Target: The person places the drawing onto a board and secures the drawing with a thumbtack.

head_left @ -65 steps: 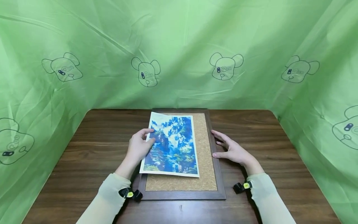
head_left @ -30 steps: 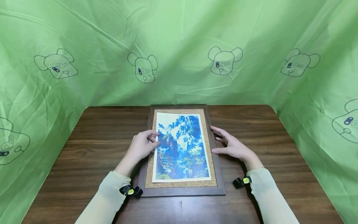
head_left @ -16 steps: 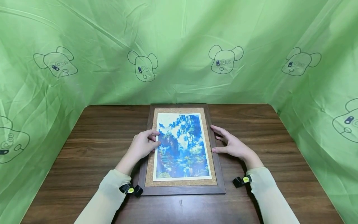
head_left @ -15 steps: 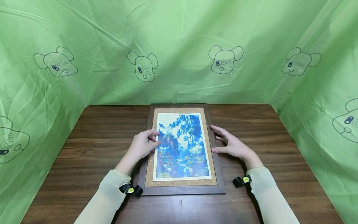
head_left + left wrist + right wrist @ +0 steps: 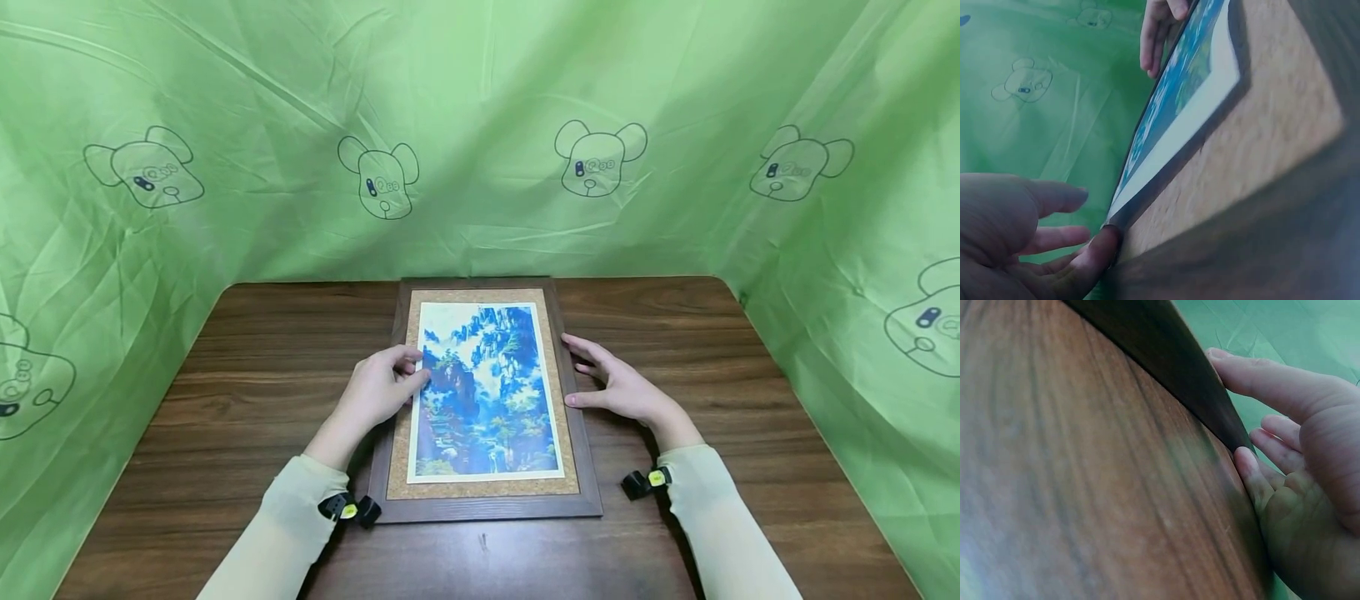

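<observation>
A print [image 5: 487, 392] of a blue mountain landscape with a white border lies on a cork board [image 5: 566, 442] inside a dark brown wooden frame [image 5: 487, 508]. At the print's left edge is my left hand [image 5: 378, 385]. Its thumb [image 5: 1063, 197] stands apart from the paper in the left wrist view, while one fingertip [image 5: 1107, 240] touches near the paper's edge. The near edge of the print lifts slightly and shades the cork. My right hand [image 5: 626, 387] rests against the frame's right side, its thumb [image 5: 1260, 372] and fingers spread along the rail.
The frame lies on a brown wood-grain table [image 5: 285, 350], its far end close to the table's back edge. Green cloth [image 5: 480, 133] with printed bear heads hangs behind and at both sides. Each wrist wears a small black camera.
My left hand has brought the print rightward and down, so it now lies within the frame, over the cork. Its thumb has since shifted slightly upward. The right hand stays at the frame.
</observation>
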Demonstrator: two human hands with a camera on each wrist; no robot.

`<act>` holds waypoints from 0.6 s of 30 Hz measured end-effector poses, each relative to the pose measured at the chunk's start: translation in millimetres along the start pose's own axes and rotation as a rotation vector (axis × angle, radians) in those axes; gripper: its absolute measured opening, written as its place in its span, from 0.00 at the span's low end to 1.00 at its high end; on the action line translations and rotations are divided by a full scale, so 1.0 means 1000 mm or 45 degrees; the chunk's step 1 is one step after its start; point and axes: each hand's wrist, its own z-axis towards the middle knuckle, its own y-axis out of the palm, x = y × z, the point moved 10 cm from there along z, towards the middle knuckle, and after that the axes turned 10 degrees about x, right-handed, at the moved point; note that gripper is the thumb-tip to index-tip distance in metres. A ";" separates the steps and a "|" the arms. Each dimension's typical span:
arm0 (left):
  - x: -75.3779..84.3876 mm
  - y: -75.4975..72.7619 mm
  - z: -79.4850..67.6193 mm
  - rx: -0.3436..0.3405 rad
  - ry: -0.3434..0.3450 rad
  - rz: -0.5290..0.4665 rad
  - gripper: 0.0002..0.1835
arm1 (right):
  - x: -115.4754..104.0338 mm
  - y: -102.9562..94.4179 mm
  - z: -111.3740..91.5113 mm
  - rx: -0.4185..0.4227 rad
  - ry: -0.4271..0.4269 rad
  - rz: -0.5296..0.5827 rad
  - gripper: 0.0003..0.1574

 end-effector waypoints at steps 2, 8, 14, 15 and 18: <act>0.001 -0.004 0.001 0.021 0.026 0.024 0.20 | 0.000 0.000 0.000 0.001 0.000 0.007 0.65; -0.009 -0.029 0.010 0.084 0.079 0.025 0.18 | 0.000 0.000 0.001 0.000 -0.007 0.012 0.65; -0.040 -0.046 0.020 -0.004 0.199 -0.026 0.26 | 0.000 0.001 0.001 -0.004 -0.020 0.006 0.65; -0.045 -0.046 0.020 -0.041 0.224 -0.037 0.28 | 0.000 0.001 0.001 -0.005 -0.023 0.007 0.65; -0.057 -0.040 0.019 -0.158 0.247 -0.084 0.35 | -0.001 0.000 -0.001 -0.004 -0.024 0.004 0.65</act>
